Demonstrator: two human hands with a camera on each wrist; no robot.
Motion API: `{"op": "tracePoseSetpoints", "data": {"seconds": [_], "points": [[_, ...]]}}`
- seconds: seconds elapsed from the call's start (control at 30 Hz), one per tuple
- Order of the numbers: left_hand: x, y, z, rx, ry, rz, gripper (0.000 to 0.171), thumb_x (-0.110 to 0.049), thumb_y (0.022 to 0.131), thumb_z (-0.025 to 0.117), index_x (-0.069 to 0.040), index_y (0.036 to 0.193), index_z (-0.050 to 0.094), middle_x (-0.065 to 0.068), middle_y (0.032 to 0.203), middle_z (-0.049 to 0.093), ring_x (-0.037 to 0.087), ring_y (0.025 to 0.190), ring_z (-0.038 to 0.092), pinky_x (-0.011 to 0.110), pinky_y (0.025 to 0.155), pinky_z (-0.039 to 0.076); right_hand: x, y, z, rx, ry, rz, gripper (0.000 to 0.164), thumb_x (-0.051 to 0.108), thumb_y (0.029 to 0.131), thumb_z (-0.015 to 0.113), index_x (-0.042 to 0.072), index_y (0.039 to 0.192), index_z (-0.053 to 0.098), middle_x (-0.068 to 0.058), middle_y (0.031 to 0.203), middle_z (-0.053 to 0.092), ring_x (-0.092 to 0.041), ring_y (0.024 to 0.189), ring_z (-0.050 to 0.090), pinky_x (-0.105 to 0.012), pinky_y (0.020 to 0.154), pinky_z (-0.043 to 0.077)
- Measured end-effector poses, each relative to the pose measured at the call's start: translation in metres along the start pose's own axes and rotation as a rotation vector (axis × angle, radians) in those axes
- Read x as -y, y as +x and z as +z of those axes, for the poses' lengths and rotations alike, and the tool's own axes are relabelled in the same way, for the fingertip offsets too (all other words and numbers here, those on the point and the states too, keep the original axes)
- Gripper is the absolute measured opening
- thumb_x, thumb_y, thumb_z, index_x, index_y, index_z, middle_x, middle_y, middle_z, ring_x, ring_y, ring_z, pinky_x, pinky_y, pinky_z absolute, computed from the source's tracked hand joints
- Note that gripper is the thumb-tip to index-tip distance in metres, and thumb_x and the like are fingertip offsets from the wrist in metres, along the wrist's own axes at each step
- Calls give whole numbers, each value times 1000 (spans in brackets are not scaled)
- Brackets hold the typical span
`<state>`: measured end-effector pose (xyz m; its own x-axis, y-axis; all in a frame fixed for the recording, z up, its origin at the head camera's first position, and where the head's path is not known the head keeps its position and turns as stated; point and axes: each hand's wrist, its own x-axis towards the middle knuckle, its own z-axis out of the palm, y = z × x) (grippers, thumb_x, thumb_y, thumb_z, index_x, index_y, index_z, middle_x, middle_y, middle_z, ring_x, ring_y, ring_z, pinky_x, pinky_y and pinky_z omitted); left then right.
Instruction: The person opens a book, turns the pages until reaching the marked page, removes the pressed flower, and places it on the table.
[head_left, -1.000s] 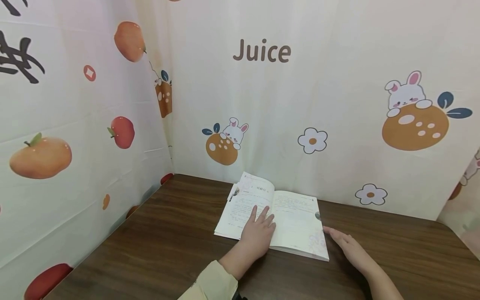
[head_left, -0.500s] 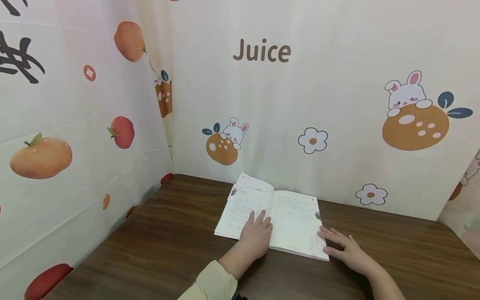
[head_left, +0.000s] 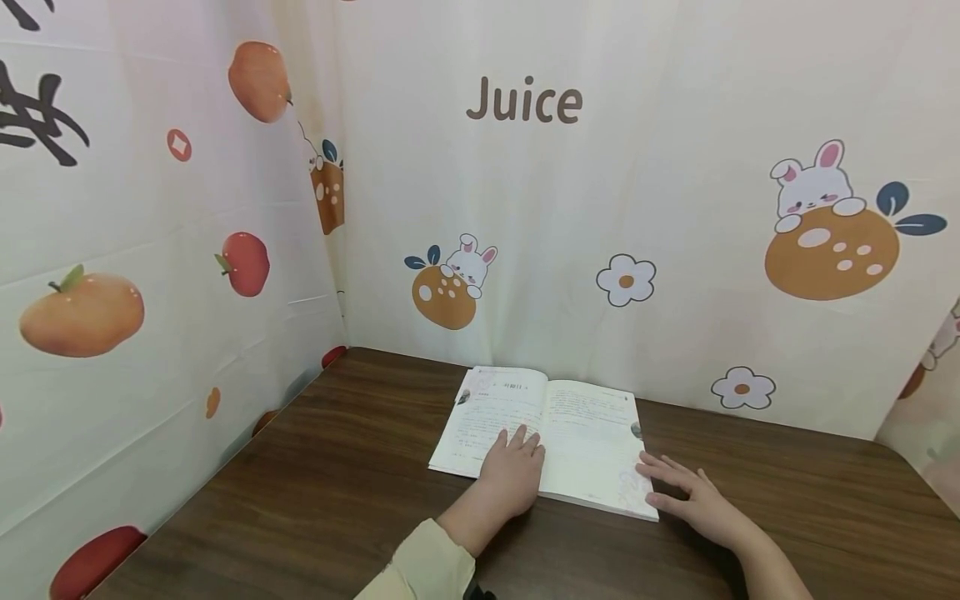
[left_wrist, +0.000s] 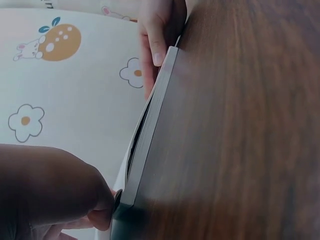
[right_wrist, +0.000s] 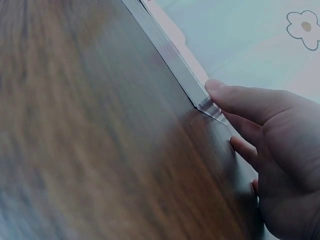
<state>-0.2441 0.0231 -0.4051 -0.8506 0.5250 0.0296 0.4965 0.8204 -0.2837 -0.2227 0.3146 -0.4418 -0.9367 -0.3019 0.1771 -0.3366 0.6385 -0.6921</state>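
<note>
An open book (head_left: 588, 446) with printed text lies on the brown wooden table, both pages nearly flat. My left hand (head_left: 512, 477) rests on the lower part of the left page beside the spine, fingers spread. At the book's lower right corner, my right hand (head_left: 693, 502) touches the edge with its fingertips, the fingers loosely bent. The right wrist view has the thumb (right_wrist: 225, 92) on the corner of the page stack (right_wrist: 170, 55), while the other fingers lie along the side edge. From the left wrist view, the book's bottom edge (left_wrist: 155, 117) runs between both hands.
Dark wood tabletop (head_left: 300, 508) surrounds the book on the left, front and right. A printed fabric curtain (head_left: 555, 183) rises just behind the book's far edge. Another curtain wall (head_left: 165, 350) borders the table's left side.
The lifted left leaf has settled down onto the left page. My left hand has drawn slightly back toward me. My right hand came onto the right page's edge and then stayed there.
</note>
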Motion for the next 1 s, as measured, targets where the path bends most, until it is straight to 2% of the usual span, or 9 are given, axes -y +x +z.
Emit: {"op": "tracePoseSetpoints", "data": {"seconds": [0.23,0.5,0.63,0.8,0.9,1.0], "points": [[2,2,2,23,-75,-12,40,-22,95,44,-16,134,50,-2,141,43,18,132,34,38,103,31,1,0,0,-11,-2,25,42,26,84,66,10,122,61,-19,137,43,-48,130,21,-69,95,-3],[5,5,5,36,-143,-4,42,-22,93,48,-15,135,48,-1,142,42,19,132,34,38,103,31,2,0,0,-26,4,7,40,25,84,67,10,121,62,-19,135,46,-38,132,25,-70,95,-2],[8,8,11,34,-196,-3,46,-20,91,52,-15,136,47,-2,143,40,19,132,34,37,102,33,1,1,0,-23,9,20,41,26,83,67,10,121,62,-18,136,46,-43,130,24,-69,96,-3],[12,11,17,20,-329,-4,45,-18,92,44,-13,136,47,0,143,39,19,132,33,35,102,32,1,0,1,-18,22,35,43,27,82,68,9,121,61,-19,136,45,-48,129,22,-69,96,-4],[12,11,17,6,-401,5,45,-33,95,39,-15,136,48,2,143,39,22,132,34,38,102,32,1,0,1,-16,31,40,43,27,82,68,9,121,61,-19,136,44,-51,128,20,-69,96,-5],[9,11,18,7,-443,12,55,-55,93,37,-24,137,46,6,144,37,27,132,33,44,101,32,2,0,0,-17,37,47,43,28,82,68,9,120,62,-20,136,44,-52,128,20,-69,96,-5]]}}
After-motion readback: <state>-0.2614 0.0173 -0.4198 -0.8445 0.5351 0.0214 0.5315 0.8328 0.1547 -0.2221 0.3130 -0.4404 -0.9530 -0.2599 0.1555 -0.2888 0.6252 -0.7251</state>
